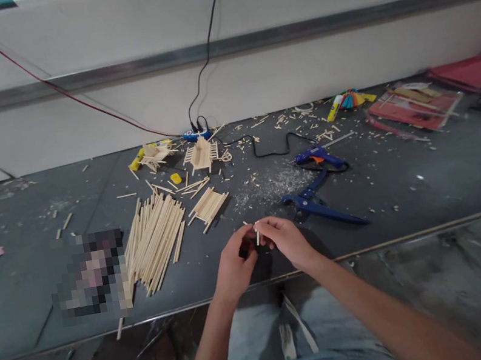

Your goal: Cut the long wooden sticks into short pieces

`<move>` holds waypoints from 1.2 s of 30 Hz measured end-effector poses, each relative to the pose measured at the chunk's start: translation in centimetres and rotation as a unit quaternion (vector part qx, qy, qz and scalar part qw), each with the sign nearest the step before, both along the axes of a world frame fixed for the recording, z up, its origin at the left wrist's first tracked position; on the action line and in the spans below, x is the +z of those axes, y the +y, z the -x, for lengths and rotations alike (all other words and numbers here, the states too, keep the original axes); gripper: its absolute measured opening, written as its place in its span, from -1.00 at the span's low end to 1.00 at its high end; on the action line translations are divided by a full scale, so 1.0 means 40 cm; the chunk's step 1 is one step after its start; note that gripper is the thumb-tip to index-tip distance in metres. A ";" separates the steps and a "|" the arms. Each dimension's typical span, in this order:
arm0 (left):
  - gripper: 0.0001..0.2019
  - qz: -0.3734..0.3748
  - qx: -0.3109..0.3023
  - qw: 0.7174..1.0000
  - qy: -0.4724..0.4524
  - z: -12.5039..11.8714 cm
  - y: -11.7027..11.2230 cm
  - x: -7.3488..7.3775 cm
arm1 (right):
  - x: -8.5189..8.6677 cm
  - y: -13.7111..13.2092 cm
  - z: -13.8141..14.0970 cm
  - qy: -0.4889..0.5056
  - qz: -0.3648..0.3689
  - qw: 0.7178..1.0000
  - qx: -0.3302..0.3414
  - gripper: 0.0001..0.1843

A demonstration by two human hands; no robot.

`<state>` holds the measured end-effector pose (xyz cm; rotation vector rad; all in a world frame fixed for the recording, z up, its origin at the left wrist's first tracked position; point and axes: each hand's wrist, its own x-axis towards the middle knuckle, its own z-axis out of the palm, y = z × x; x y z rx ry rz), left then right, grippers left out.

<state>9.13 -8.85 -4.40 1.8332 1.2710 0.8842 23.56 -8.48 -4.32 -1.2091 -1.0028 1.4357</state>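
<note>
My left hand [235,264] and my right hand [283,239] meet over the near edge of the dark table [406,177]. Both pinch a short wooden stick piece [257,235] held upright between their fingertips. A big pile of long wooden sticks [155,240] lies to the left of my hands. A small raft of glued sticks [208,205] sits just beyond them. Blue cutters [319,207] lie right of my right hand, with a blue glue gun [319,158] behind them.
Small stick models [200,153] stand at the back near a power strip [196,133] with black and red cables. Wood scraps and sawdust [269,184] litter the surface. Red sheets [413,108] and colourful items [349,100] lie at the far right. A blurred patch [93,275] sits left.
</note>
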 end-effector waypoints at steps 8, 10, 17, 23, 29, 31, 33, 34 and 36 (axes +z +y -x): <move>-0.65 0.043 -0.007 0.995 -0.092 0.017 0.007 -0.015 | 0.027 -0.004 0.025 0.090 0.033 0.995 -0.023 -0.77; -0.67 0.050 -0.007 0.994 -0.096 0.018 0.009 -0.013 | 0.024 -0.005 0.028 0.100 0.051 0.993 -0.041 -0.76; -0.72 0.035 -0.012 0.995 -0.097 0.014 0.008 0.010 | 0.003 -0.009 0.039 0.129 0.072 0.988 -0.054 -0.77; -0.75 0.031 0.020 0.994 -0.107 0.024 0.011 0.007 | 0.015 -0.016 0.050 0.170 0.069 0.983 -0.024 -0.81; -0.77 0.047 0.034 0.992 -0.109 0.031 0.013 0.000 | 0.014 -0.021 0.055 0.177 0.072 0.982 -0.008 -0.85; -0.76 0.052 0.028 0.992 -0.112 0.029 0.013 0.002 | 0.012 -0.020 0.055 0.171 0.077 0.982 -0.012 -0.84; -0.77 0.054 0.022 0.991 -0.118 0.027 0.013 0.004 | 0.013 -0.019 0.054 0.163 0.083 0.983 -0.016 -0.84; -0.78 0.053 0.020 0.991 -0.120 0.026 0.013 0.005 | 0.014 -0.019 0.054 0.158 0.085 0.984 -0.017 -0.84; -0.78 0.052 0.020 0.991 -0.121 0.027 0.014 0.005 | 0.015 -0.020 0.055 0.147 0.083 0.985 -0.016 -0.85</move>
